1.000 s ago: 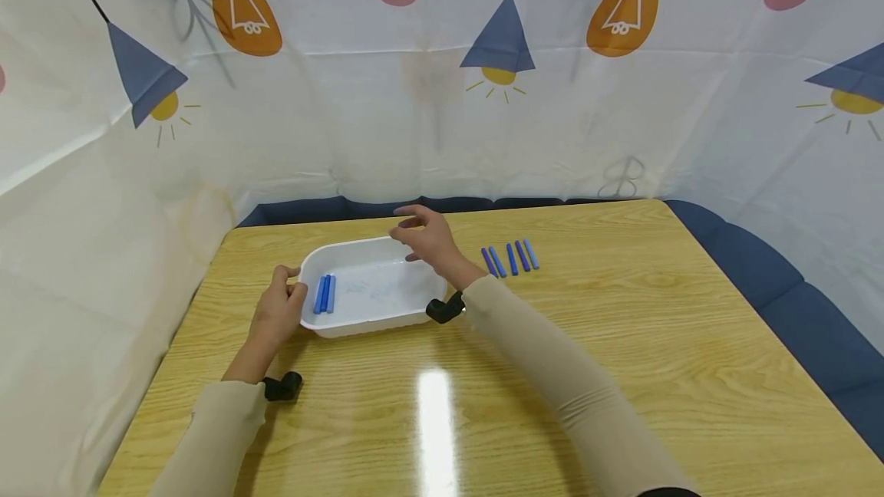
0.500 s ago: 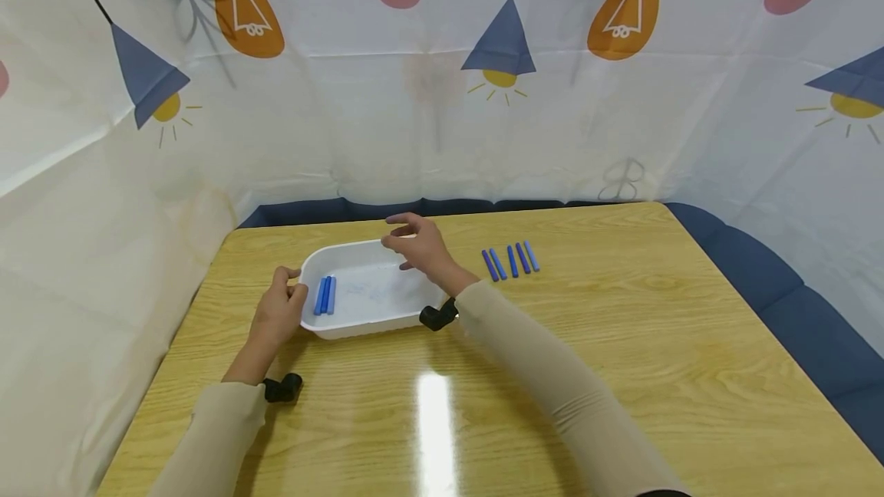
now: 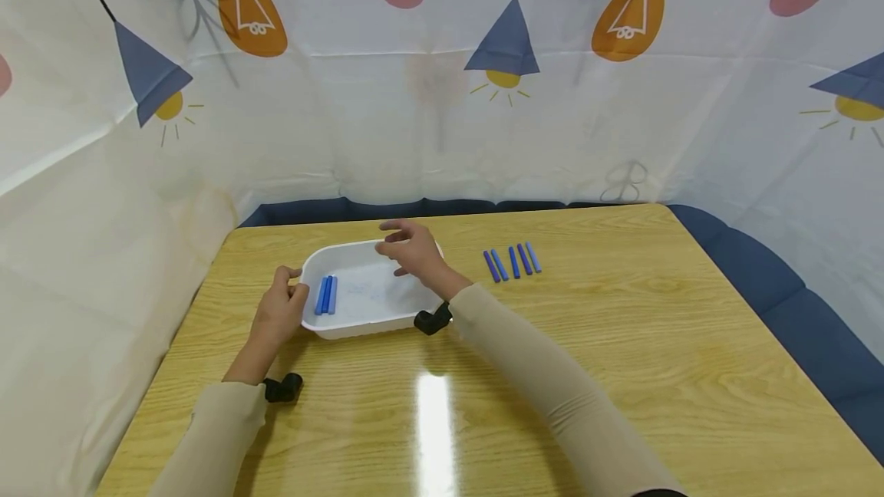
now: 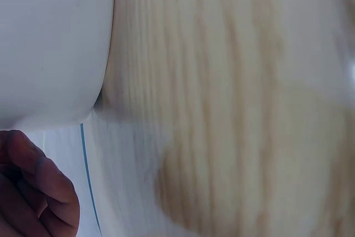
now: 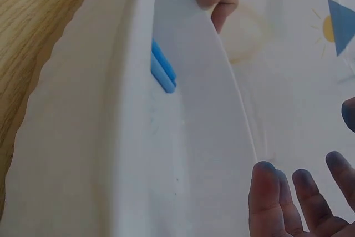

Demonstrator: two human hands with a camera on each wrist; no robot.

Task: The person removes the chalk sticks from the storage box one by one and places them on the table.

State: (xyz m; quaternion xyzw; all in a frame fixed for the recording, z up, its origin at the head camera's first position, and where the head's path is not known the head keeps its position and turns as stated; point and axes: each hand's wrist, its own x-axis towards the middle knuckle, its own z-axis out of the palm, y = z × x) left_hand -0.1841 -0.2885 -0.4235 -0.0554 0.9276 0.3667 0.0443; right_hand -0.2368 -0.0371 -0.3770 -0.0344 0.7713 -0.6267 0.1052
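Observation:
A white plastic tray (image 3: 373, 323) sits on the table, with three blue sticks that look like chalk (image 3: 325, 295) side by side at its left end. My left hand (image 3: 278, 309) grips the tray's left rim between thumb and fingers. Over the tray's far right part hovers my right hand (image 3: 413, 251), its fingers loosely spread and holding nothing. In the right wrist view its fingertips (image 5: 265, 184) carry bluish smudges. Faint blue marks show on the tray floor.
Several more sticks in blue and violet (image 3: 512, 261) lie in a row on the wooden table (image 3: 587, 359), right of the tray. Dark blue padding (image 3: 794, 313) borders the table's right and far edges. A printed white curtain (image 3: 414, 121) hangs behind.
My right hand has drifted slightly left and nearer to me over the tray, fingers still loose. The left hand, tray and sticks have kept their places.

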